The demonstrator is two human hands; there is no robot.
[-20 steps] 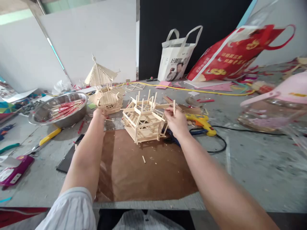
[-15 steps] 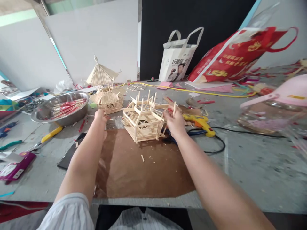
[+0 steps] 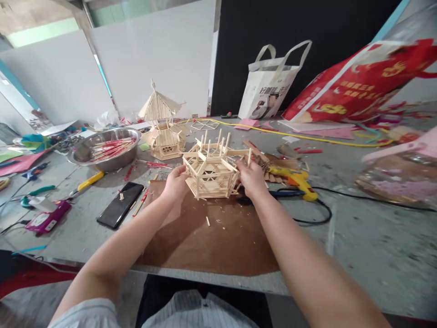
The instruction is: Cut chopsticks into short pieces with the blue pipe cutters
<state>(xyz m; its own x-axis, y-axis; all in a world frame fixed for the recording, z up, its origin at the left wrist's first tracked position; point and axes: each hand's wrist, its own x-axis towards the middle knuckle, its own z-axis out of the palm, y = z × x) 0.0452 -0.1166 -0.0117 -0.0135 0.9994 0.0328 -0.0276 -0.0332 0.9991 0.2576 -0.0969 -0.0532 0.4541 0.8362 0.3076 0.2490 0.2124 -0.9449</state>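
Note:
A pavilion model made of thin wooden sticks [image 3: 213, 180], with upright posts on top, sits over a brown sheet in the middle of the table. My left hand [image 3: 175, 183] is closed on its left side, the fingertips partly hidden behind the frame. On the opposite side my right hand [image 3: 251, 176] grips the model's edge. A short upright stick [image 3: 249, 156] shows at the right fingers; whether it belongs to the frame I cannot tell. Behind stands a taller stick pavilion [image 3: 167, 143] with a pointed roof.
A steel bowl [image 3: 105, 152] of red-tipped sticks stands left, with a phone [image 3: 120, 206] nearer me. At right lie a yellow glue gun [image 3: 297, 180] with its black cable and a pink-lidded container [image 3: 403, 168]. The brown sheet [image 3: 211, 250] carries small stick scraps.
My left hand has come from near the taller pavilion to the left side of the stick model and closed on it. My right hand stays at the right side. The view has turned slightly left.

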